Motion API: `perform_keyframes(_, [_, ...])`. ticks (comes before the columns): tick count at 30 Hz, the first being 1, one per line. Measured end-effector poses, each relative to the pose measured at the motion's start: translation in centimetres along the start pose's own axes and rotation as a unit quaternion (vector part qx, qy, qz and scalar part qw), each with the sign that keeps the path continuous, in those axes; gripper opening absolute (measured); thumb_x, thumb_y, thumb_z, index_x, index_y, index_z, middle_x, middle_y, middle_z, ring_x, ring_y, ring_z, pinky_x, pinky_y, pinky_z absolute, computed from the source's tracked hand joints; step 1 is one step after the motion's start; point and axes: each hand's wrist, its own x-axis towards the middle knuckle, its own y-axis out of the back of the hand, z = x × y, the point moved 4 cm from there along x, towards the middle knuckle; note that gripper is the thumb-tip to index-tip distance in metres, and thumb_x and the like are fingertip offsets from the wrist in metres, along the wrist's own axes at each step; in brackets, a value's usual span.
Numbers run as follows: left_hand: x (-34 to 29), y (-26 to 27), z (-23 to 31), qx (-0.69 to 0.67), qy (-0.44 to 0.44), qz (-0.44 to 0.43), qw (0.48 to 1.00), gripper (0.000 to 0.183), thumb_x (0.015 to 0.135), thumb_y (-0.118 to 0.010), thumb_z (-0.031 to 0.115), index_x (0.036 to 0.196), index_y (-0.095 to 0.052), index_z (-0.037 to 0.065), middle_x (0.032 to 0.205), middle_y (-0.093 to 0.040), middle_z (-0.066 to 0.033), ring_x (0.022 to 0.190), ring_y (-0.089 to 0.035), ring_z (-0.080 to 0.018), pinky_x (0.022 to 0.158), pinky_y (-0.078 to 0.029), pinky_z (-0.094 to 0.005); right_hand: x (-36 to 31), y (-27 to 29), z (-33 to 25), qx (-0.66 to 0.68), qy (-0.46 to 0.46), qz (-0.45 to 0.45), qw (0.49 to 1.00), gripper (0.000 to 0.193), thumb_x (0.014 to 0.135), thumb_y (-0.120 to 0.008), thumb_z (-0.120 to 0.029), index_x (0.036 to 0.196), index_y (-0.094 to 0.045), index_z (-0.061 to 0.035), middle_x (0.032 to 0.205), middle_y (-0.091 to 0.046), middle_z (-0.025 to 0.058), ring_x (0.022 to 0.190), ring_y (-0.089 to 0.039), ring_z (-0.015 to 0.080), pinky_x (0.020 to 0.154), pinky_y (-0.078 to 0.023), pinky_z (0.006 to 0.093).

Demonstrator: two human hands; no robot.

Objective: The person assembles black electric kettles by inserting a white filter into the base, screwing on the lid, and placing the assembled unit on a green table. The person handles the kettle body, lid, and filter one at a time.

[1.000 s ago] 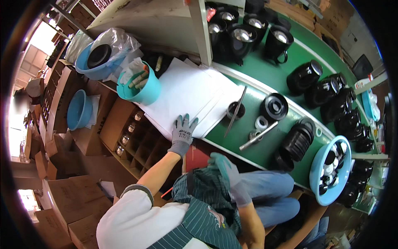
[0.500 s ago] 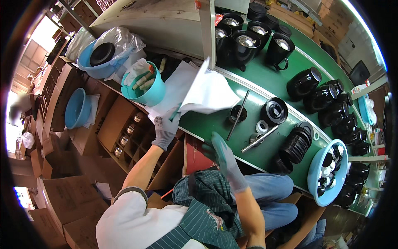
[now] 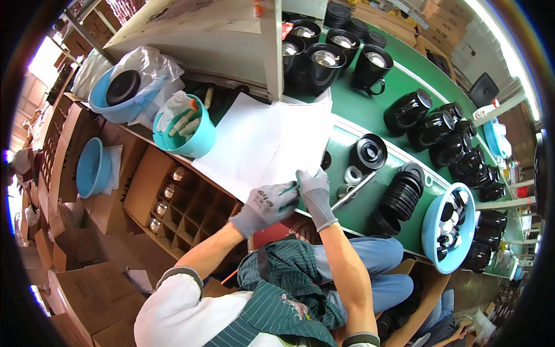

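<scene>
Several large white paper sheets (image 3: pixel 248 139) spread over the near bench edge, with one edge raised beside the upright post. At their near right corner my two gloved hands meet. My right hand (image 3: pixel 315 196) pinches the sheets' edge between thumb and fingers. My left hand (image 3: pixel 269 205) is closed just beside it, fingers pointing right; its fingertips are partly hidden, and what they grip cannot be made out. Right of the hands are a metal rod (image 3: pixel 354 189), a grey ring (image 3: pixel 352 174), a round black part (image 3: pixel 368 152) and a stack of black rings (image 3: pixel 400 194).
Black mugs (image 3: pixel 370 68) with shiny inserts stand behind, glossy black pots (image 3: pixel 430 130) at right. A blue basin (image 3: pixel 429 231) holds small black and white parts. At left are a turquoise bucket (image 3: pixel 202 139) and a divided carton (image 3: pixel 193 222). A post (image 3: pixel 270 52) rises behind the paper.
The raised paper has come down and moved right, now covering the black cup and one rod. My right hand has closed at the paper's edge; my left hand has moved right beside it.
</scene>
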Motion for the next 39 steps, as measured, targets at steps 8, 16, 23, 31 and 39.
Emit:
perform_keyframes(8, [-7.5, -1.8, -9.7, 0.241, 0.171, -0.066, 0.953, 0.113, 0.077, -0.077, 0.056, 0.161, -0.025, 0.001, 0.164, -0.027, -0.0254, 0.152, -0.025, -0.0459, 0.126, -0.016, -0.0574, -0.7, -3.5, 3.0, 0.073, -0.074, -0.041, 0.994, 0.036, 0.094, -0.062, -0.023, 0.114, -0.071, 0.005, 0.101, -0.075, 0.0246, 0.097, -0.073, 0.0389, 0.086, -0.054, 0.0452])
perform_keyframes(16, [-9.8, 2.3, -12.4, 0.159, 0.124, 0.082, 0.976, 0.043, 0.091, -0.053, 0.006, 0.131, -0.07, 0.009, 0.134, -0.069, -0.0131, 0.131, -0.06, -0.0328, 0.112, -0.046, -0.0425, -1.0, -6.3, 5.2, 0.227, -0.124, -0.066, 0.964, 0.049, 0.097, -0.069, -0.045, 0.106, -0.071, 0.0039, 0.072, -0.062, 0.005, 0.061, -0.059, 0.0165, 0.06, -0.048, 0.0333])
perform_keyframes(23, [-7.8, -1.8, -6.1, 0.056, -0.014, 0.056, 0.997, 0.038, 0.082, -0.067, 0.008, 0.119, -0.073, 0.005, 0.122, -0.073, -0.017, 0.118, -0.067, -0.0367, 0.103, -0.051, -0.0463, -0.8, -3.5, 1.1, 0.203, -0.031, -0.068, 0.976, 0.055, 0.091, -0.077, -0.043, 0.119, -0.068, 0.0035, 0.081, -0.07, 0.0123, 0.064, -0.065, 0.0233, 0.064, -0.054, 0.036])
perform_keyframes(31, [-5.8, -0.7, 3.6, 0.088, -0.144, 0.126, 0.978, 0.031, 0.091, -0.061, 0.005, 0.121, -0.067, -0.003, 0.123, -0.07, -0.0214, 0.116, -0.067, -0.0417, 0.104, -0.051, -0.0532, -7.3, 9.0, 2.1, 0.195, 0.025, -0.035, 0.98, 0.055, 0.096, -0.074, -0.039, 0.135, -0.063, -0.0021, 0.108, -0.074, 0.0167, 0.098, -0.071, 0.0201, 0.085, -0.054, 0.0336])
perform_keyframes(39, [-0.6, -6.3, 15.3, -0.01, -0.35, 0.106, 0.931, 0.055, 0.083, -0.068, 0.005, 0.134, -0.048, -0.004, 0.134, -0.058, -0.0251, 0.128, -0.056, -0.0479, 0.112, -0.038, -0.0686, -25.2, 25.8, 16.7, 0.357, 0.054, 0.28, 0.889, 0.047, 0.114, -0.038, -0.028, 0.145, -0.055, 0.0026, 0.15, -0.054, 0.0191, 0.136, -0.055, 0.0257, 0.118, -0.043, 0.0383])
